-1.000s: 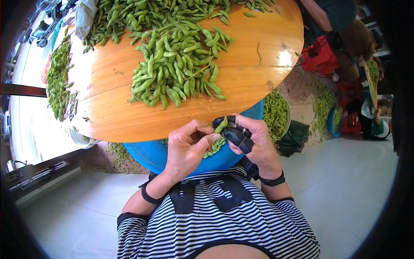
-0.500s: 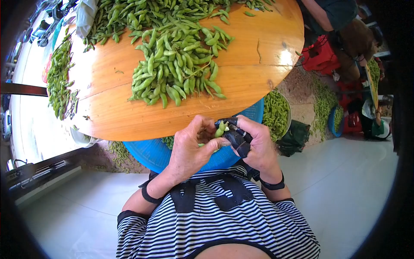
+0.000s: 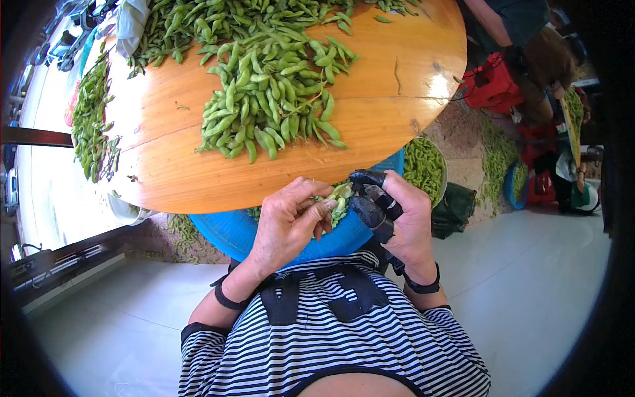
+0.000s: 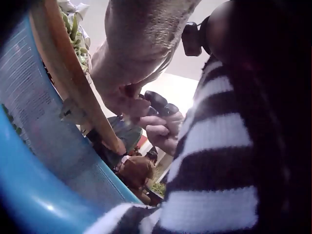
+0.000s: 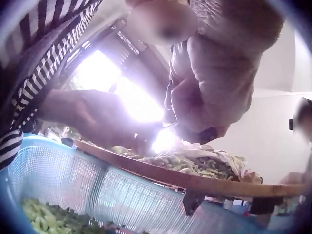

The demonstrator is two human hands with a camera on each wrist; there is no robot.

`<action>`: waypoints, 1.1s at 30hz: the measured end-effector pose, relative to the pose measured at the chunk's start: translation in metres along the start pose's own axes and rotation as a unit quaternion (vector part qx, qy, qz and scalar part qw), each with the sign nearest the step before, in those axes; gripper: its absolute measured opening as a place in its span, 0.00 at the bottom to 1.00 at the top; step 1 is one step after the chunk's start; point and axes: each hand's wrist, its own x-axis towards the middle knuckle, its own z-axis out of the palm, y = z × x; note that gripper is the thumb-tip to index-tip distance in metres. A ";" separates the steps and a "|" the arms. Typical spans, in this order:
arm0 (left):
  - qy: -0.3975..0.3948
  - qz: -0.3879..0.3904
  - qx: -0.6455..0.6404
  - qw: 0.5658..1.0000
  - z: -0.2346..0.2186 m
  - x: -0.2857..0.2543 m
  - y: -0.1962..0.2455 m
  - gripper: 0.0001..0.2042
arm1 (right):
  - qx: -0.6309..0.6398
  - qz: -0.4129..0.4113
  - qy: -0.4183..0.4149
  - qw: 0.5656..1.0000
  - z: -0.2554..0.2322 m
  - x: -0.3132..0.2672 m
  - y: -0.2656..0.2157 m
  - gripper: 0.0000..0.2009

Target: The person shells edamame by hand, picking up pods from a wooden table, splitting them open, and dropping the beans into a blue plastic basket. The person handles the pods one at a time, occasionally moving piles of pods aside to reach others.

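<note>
In the head view my left hand point(image 3: 288, 221) pinches a split green soybean pod point(image 3: 340, 190) between thumb and forefinger. Just right of it is my right hand point(image 3: 403, 215), with black covers on thumb and fingers; its thumb and forefinger stand apart, their tips close to the pod. Both hands are over a blue basket point(image 3: 225, 235) at the table's near edge, with light green beans point(image 3: 338, 215) inside, partly hidden by the hands. A heap of whole pods point(image 3: 264, 99) lies on the wooden table point(image 3: 377, 119) ahead.
More pods point(image 3: 92, 126) lie along the table's left side, near a pale cloth bag point(image 3: 132, 26). A basin of pods point(image 3: 424, 172) stands on the floor at right, beside a dark green bag point(image 3: 453, 212). Another person point(image 3: 506, 23) sits at the far right near red stools point(image 3: 493, 86).
The pod was gripped between both hands; my right hand has since drawn away to the right and its thumb and forefinger have parted. The pod stays in my left fingers, which shifted slightly left.
</note>
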 end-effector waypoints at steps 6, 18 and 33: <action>-0.036 0.051 0.081 0.995 0.002 -0.001 0.003 0.04 | 0.014 0.014 -0.052 0.998 0.004 0.003 0.002 0.15; -0.078 -0.069 -0.168 0.980 0.001 -0.004 -0.003 0.08 | 0.005 -0.091 0.027 0.996 0.020 -0.003 -0.006 0.18; -0.092 -0.080 -0.136 0.983 0.003 -0.005 -0.003 0.08 | 0.018 -0.011 0.043 0.999 0.009 -0.002 0.002 0.15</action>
